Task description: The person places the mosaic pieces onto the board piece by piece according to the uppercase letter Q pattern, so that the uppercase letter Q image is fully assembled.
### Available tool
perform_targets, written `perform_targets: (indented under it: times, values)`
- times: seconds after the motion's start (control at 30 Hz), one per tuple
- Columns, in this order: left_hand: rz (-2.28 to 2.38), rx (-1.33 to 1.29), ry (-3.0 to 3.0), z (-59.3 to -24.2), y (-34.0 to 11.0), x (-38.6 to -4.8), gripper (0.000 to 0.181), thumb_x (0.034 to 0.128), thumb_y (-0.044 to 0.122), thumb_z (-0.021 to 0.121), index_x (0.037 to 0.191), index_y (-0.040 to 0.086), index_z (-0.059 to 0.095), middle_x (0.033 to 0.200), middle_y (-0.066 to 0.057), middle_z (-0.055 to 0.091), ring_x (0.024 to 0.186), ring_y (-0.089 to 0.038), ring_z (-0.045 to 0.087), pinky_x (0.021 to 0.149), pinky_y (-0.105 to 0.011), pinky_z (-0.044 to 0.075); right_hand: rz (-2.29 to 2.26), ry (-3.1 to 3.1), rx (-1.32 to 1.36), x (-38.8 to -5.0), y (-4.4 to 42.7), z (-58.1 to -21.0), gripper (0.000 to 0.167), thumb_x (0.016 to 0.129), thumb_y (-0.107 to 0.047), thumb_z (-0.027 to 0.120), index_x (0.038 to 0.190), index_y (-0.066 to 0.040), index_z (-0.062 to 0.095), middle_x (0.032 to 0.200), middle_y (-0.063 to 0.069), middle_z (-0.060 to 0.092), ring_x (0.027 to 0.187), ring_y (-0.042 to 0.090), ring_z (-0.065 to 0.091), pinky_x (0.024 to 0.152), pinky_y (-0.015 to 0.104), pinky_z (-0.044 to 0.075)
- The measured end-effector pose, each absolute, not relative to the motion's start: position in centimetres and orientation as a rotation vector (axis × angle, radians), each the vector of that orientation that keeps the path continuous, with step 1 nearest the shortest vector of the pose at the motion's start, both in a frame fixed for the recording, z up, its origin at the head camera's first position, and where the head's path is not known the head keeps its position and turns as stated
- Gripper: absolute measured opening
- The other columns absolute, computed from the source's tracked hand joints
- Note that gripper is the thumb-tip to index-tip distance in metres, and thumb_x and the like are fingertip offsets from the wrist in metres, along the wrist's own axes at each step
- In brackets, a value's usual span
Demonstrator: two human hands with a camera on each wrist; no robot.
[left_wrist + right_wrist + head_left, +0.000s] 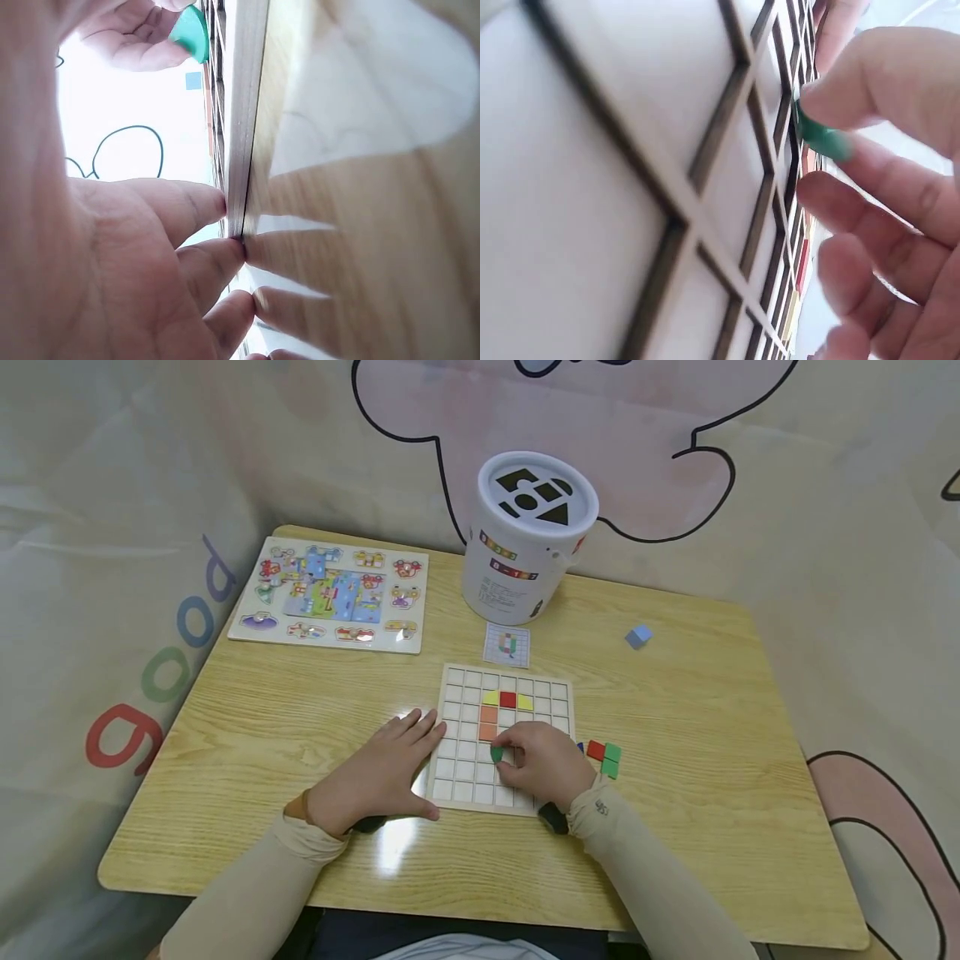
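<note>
In the head view, a small green curved-edged piece (497, 755) is pinched by the right hand (546, 760) over a pale wooden grid board with white cells (453, 768), just nearside of two orange square tiles (487, 732); the left hand (378, 772) is spread beside the board. In the left wrist view, the board's edge is touched by that hand. In the right wrist view, the piece is held at the grip's tip, close to the grid; contact cannot be told.

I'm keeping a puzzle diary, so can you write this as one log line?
left hand: touches edge of grid board | right hand: pinches green piece | red tile: on board between yellow tiles
</note>
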State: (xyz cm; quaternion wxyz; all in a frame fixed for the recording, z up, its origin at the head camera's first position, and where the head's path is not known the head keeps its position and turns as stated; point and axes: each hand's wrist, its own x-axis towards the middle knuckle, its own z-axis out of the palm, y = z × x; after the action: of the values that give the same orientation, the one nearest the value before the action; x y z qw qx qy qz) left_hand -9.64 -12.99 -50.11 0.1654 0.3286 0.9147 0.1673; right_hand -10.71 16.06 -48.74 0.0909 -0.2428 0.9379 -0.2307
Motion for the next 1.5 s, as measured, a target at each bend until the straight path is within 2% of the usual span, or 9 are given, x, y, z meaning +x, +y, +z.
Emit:
perform_targets:
  times: [0.13,0.27,0.53,0.77,0.9,1.1,1.33,1.5]
  values:
    - [0.475,0.94,2.612,-50.1,-13.0,-9.6,0.127,0.0777,0.07,0.085,0.169,0.004,0.027,0.175,-0.018,0.019,0.162,-0.039,0.013,0.129,-0.056,0.016,-0.59,2.836,-0.805,-10.7,16.1,-48.7,0.01,0.088,-0.025,0.088,0.095,-0.018,0.085,0.099,-0.008,0.074,0.086,0.01,0.066,0.078,0.031,0.058]
    - [0.472,0.94,2.611,-50.0,-12.9,-9.7,0.127,0.0777,0.07,0.085,0.169,0.004,0.027,0.175,-0.017,0.019,0.162,-0.039,0.013,0.129,-0.055,0.016,-0.504,2.86,-0.902,-10.7,15.8,-48.3,0.017,0.088,-0.032,0.09,0.097,-0.018,0.086,0.097,-0.007,0.075,0.088,0.012,0.07,0.076,0.032,0.06]
    - [0.449,0.938,2.61,-50.0,-12.8,-9.8,0.127,0.0777,0.071,0.084,0.17,0.005,0.026,0.175,-0.017,0.018,0.162,-0.038,0.012,0.129,-0.055,0.016,-0.443,2.812,-1.081,-11.0,14.9,-47.9,0.012,0.093,-0.02,0.086,0.104,-0.016,0.087,0.107,0.001,0.078,0.098,0.021,0.072,0.087,0.038,0.06]
    - [0.447,0.938,2.604,-50.0,-12.8,-9.7,0.127,0.0778,0.072,0.084,0.17,0.005,0.026,0.175,-0.017,0.018,0.162,-0.038,0.012,0.129,-0.055,0.016,-0.402,2.814,-1.108,-11.2,14.6,-48.0,0.01,0.092,-0.019,0.087,0.102,-0.016,0.087,0.102,-0.002,0.075,0.091,0.018,0.07,0.083,0.035,0.06]
    - [0.443,0.926,2.601,-50.0,-12.8,-9.7,0.129,0.0775,0.074,0.082,0.171,0.007,0.024,0.176,-0.015,0.017,0.162,-0.037,0.011,0.129,-0.055,0.015,-0.409,2.748,-1.103,-11.2,15.0,-47.7,0.015,0.096,-0.021,0.083,0.109,-0.015,0.086,0.108,-0.002,0.075,0.097,0.017,0.072,0.089,0.037,0.06]
    - [0.458,0.925,2.597,-50.3,-12.9,-9.7,0.128,0.0777,0.072,0.084,0.171,0.007,0.024,0.176,-0.015,0.016,0.162,-0.038,0.011,0.129,-0.055,0.015,-0.513,2.78,-0.871,-10.9,17.9,-46.1,0.024,0.103,-0.022,0.072,0.124,-0.015,0.082,0.123,0.003,0.074,0.114,0.023,0.07,0.097,0.045,0.058]
    - [0.475,0.919,2.585,-50.0,-13.0,-9.6,0.127,0.0788,0.069,0.085,0.17,0.005,0.024,0.176,-0.016,0.016,0.162,-0.039,0.01,0.129,-0.056,0.014,-0.536,2.902,-0.412,-10.0,24.9,-45.0,0.026,0.105,-0.019,0.07,0.128,-0.011,0.079,0.124,0.006,0.073,0.092,0.023,0.067,0.08,0.045,0.057]
    - [0.476,0.931,2.59,-49.9,-13.1,-9.6,0.127,0.0788,0.069,0.085,0.17,0.005,0.024,0.176,-0.017,0.017,0.162,-0.039,0.011,0.129,-0.056,0.014,-0.483,2.901,-0.224,-8.9,29.3,-45.6,0.028,0.106,-0.021,0.068,0.129,-0.008,0.078,0.123,0.01,0.073,0.097,0.028,0.068,0.081,0.052,0.059]
